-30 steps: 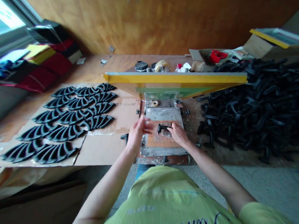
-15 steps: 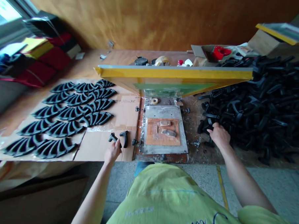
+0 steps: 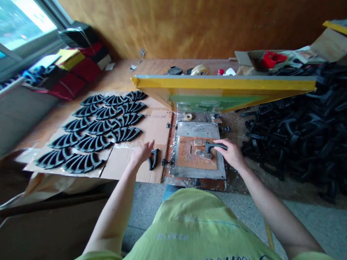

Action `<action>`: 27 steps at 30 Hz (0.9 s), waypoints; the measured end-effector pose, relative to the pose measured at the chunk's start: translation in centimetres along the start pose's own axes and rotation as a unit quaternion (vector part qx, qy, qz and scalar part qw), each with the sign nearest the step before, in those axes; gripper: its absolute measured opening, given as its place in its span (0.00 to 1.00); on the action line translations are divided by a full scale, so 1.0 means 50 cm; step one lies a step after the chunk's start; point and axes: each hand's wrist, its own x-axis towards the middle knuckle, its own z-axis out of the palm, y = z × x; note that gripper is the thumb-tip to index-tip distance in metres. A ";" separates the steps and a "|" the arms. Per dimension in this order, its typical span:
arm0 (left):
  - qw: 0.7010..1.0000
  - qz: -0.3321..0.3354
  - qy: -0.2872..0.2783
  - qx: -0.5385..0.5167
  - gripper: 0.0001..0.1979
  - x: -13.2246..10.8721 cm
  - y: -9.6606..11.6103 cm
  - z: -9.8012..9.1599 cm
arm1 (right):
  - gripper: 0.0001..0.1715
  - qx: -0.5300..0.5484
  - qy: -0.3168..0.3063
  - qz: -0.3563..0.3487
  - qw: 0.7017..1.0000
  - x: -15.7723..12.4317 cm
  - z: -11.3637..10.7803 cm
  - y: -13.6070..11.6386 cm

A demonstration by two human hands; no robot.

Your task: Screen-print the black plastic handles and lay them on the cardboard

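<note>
Right hand [image 3: 231,153] has its grip closed on a black plastic handle [image 3: 215,146], right over the orange pad [image 3: 189,157] on the metal plate [image 3: 198,130]. Left hand [image 3: 142,152] is open, fingers spread, just left of a second handle [image 3: 153,159] lying on the cardboard [image 3: 131,168]. Rows of black fan-shaped pieces [image 3: 104,131] sit further left, a big heap of handles [image 3: 303,112] off to the right.

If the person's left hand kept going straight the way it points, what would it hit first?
The left hand would probably reach the yellow frame first, crossing bare cardboard; depth is unclear. The black handle lies beside its path.
</note>
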 end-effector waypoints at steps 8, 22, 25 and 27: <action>0.897 0.241 0.026 -0.371 0.32 0.007 0.319 -0.023 | 0.23 -0.208 -0.102 -0.166 0.959 0.015 0.150 -0.047; 0.946 -0.042 -0.105 -0.303 0.44 -0.151 0.012 0.148 | 0.34 -0.194 0.056 -0.112 0.973 0.146 -0.023 -0.082; 0.958 -0.060 -0.098 -0.263 0.42 -0.133 -0.014 0.178 | 0.28 -0.244 -0.046 -0.140 0.958 0.182 0.040 -0.136; 0.963 -0.065 -0.097 -0.242 0.38 -0.125 -0.020 0.182 | 0.15 -0.269 -0.106 -0.126 0.949 0.177 0.073 -0.151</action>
